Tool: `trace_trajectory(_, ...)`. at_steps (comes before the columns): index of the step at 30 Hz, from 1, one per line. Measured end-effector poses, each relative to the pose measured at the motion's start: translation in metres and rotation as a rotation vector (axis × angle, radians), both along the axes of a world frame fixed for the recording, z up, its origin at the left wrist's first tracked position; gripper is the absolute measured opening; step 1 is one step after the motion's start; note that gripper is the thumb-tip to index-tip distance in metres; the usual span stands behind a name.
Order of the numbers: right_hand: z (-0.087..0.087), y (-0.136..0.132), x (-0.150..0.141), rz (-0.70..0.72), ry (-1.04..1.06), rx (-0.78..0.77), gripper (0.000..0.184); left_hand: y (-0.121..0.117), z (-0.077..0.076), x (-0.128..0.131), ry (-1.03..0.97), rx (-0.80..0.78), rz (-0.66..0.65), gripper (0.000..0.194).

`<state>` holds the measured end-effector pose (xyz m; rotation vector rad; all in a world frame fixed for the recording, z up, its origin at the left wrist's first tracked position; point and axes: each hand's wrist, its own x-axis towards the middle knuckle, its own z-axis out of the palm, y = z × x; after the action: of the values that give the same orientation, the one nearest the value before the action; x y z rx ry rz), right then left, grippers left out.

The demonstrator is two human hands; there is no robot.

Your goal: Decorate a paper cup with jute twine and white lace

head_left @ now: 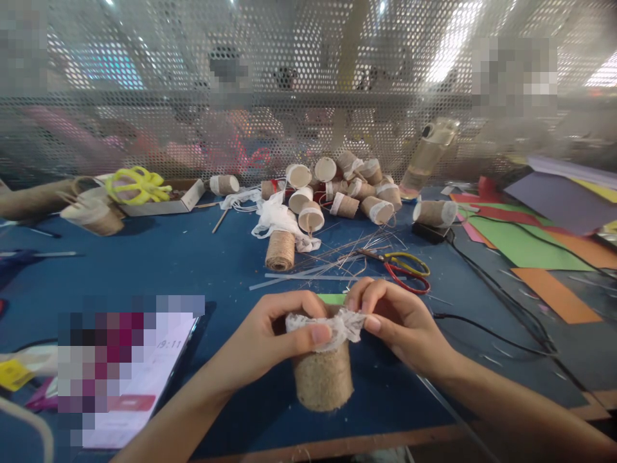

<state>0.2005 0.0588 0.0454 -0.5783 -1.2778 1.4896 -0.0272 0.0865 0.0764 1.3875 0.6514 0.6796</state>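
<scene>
A small cup wrapped in jute [322,379] is held up near the front edge of the blue table [193,270]. A strip of white lace [337,325] runs around the cup's rim. My left hand [270,334] grips the rim from the left, its thumb pressed on the lace. From the right, my right hand [395,318] pinches the lace at the rim with closed fingers.
A pile of several finished jute cups [347,190] lies at the back, with loose lace [274,218] and a jute twine spool [280,249] in front. Scissors [405,267] lie just beyond my hands. Coloured paper sheets [530,238] and black cables [506,302] cover the right. A phone [144,379] lies at left.
</scene>
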Motion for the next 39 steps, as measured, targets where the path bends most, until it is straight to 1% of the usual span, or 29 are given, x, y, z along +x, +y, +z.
trace_trajectory(2, 0.0002, -0.0003, -0.0003, 0.009, 0.001, -0.027, 0.006, -0.0002, -0.0004, -0.0004, -0.020, -0.003, -0.003, 0.032)
trace_trajectory(5, 0.0045, -0.0012, -0.0005, 0.005, -0.065, -0.074, 0.012, 0.0001, -0.0013, -0.0006, -0.015, 0.002, 0.005, 0.031)
trace_trajectory(7, 0.0075, -0.0013, -0.0005, 0.003, -0.108, -0.071, 0.016, 0.0008, -0.0015, -0.0005, 0.000, 0.007, 0.016, 0.031)
trace_trajectory(9, 0.0084, -0.0007, -0.0004, 0.009, -0.123, -0.055, 0.014, 0.0015, -0.0014, -0.0003, 0.008, 0.005, 0.017, 0.032)
trace_trajectory(11, 0.0069, 0.0001, -0.0004, 0.023, -0.097, -0.061, 0.013, 0.0019, -0.0014, -0.0003, 0.012, 0.005, 0.015, 0.032)
trace_trajectory(15, 0.0023, 0.0009, -0.0013, 0.055, 0.032, -0.125, 0.019, 0.0011, -0.0023, -0.0011, 0.001, 0.005, 0.027, 0.032)
trace_trajectory(18, 0.0013, 0.0006, -0.0022, 0.085, 0.105, -0.143, 0.020, 0.0005, -0.0026, -0.0018, -0.001, 0.002, 0.028, 0.030)
trace_trajectory(21, 0.0014, 0.0007, -0.0023, 0.112, 0.099, -0.112, 0.015, 0.0014, -0.0021, -0.0019, 0.015, 0.018, 0.025, 0.031)
trace_trajectory(29, 0.0050, 0.0024, 0.0001, 0.098, -0.073, 0.017, 0.000, 0.0021, -0.0001, 0.0004, 0.171, 0.128, 0.021, 0.027)
trace_trajectory(35, 0.0065, 0.0024, -0.0023, 0.066, -0.148, 0.094, 0.005, 0.0013, 0.0031, 0.0011, 0.212, 0.165, 0.040, 0.021)
trace_trajectory(39, 0.0045, 0.0017, -0.0031, 0.031, -0.166, 0.131, 0.004, 0.0017, 0.0042, 0.0024, 0.216, 0.225, 0.034, 0.017)
